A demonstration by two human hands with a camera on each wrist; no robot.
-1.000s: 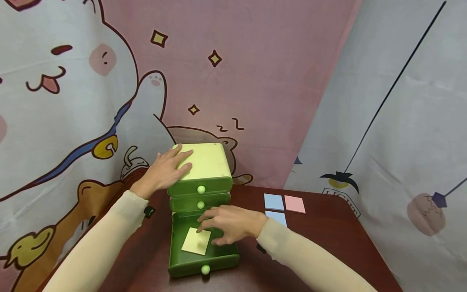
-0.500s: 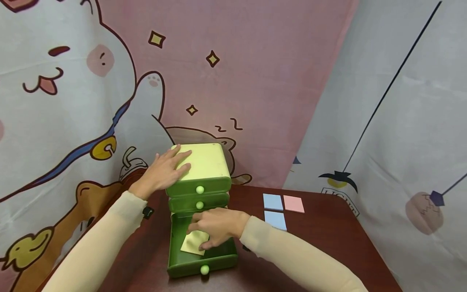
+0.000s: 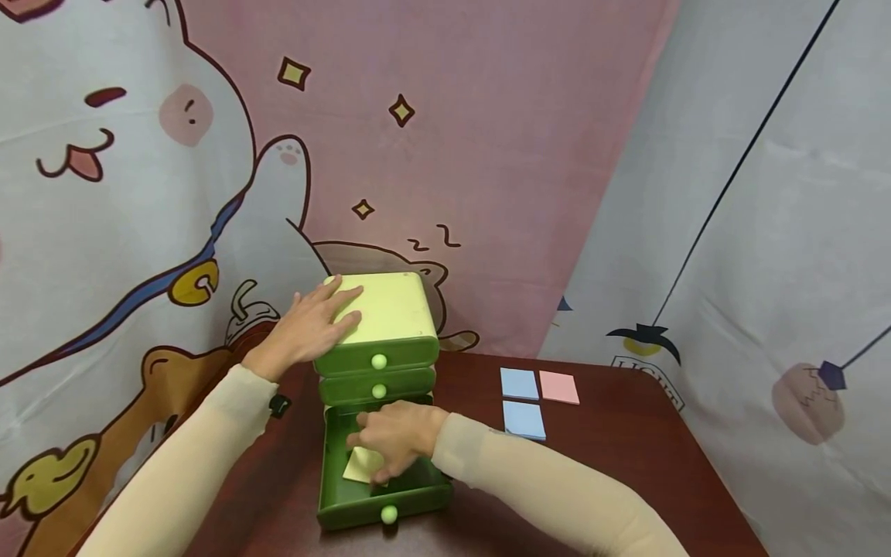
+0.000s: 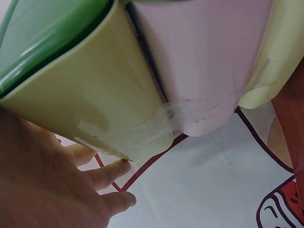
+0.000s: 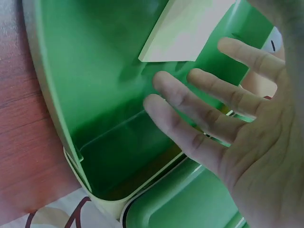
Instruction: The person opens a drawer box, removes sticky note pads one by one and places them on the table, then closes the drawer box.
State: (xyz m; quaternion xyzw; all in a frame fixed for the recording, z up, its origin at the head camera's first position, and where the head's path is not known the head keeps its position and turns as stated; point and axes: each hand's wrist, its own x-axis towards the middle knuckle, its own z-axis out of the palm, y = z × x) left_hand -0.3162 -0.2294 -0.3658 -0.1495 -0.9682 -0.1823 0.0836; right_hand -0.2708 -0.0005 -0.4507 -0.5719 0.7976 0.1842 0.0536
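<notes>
A small drawer unit [image 3: 393,309] with a pale yellow top and green drawer fronts stands on the table. Across the left edge of its top rests my left hand [image 3: 306,325], fingers spread; its fingers [image 4: 109,175] reach past the unit's taped side in the left wrist view. The bottom drawer [image 3: 362,512] is pulled out, and a pale yellow sticky note pad [image 3: 358,466] lies inside. My right hand [image 3: 400,437] is over this drawer, partly covering the pad. In the right wrist view its fingers are loosely extended, short of the pad [image 5: 190,31].
Two light blue note pads [image 3: 519,384] [image 3: 524,420] and a pink one [image 3: 559,387] lie on the dark red-brown table [image 3: 612,464] to the right. A cartoon-printed cloth [image 3: 487,193] hangs behind and beside the table. Round light green knobs [image 3: 389,514] stick out from the drawers.
My right hand has moved left and slightly down over the drawer, covering more of the yellow pad. The left hand keeps its place on the unit, and the drawer has not moved.
</notes>
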